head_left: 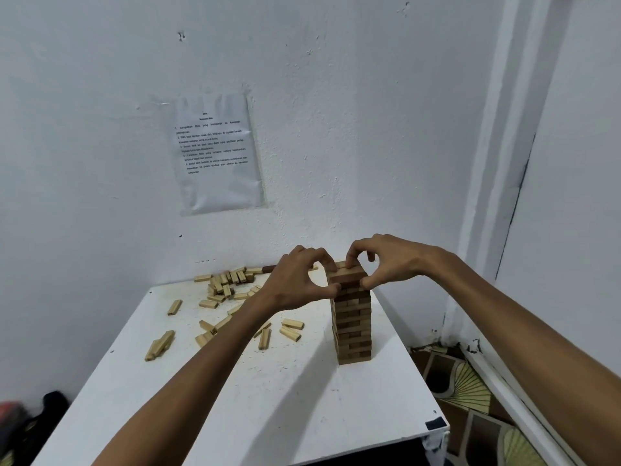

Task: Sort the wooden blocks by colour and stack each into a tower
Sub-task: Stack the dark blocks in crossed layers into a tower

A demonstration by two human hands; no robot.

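White bench (268,415): left hand (295,280), right hand (389,260) pinch top of dark tower (353,324), looks near done. Beyond left hand, pale blocks (221,287) loose; second tower not started.

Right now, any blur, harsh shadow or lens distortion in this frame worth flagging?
Head view: tower, left hand and right hand sharp; soft tower shadow on the table toward the camera; bottom-left dark bundle blurred; wide-lens bowing at the edges.

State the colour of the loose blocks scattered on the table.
The loose blocks are pale, light wood, clearest in the head view.
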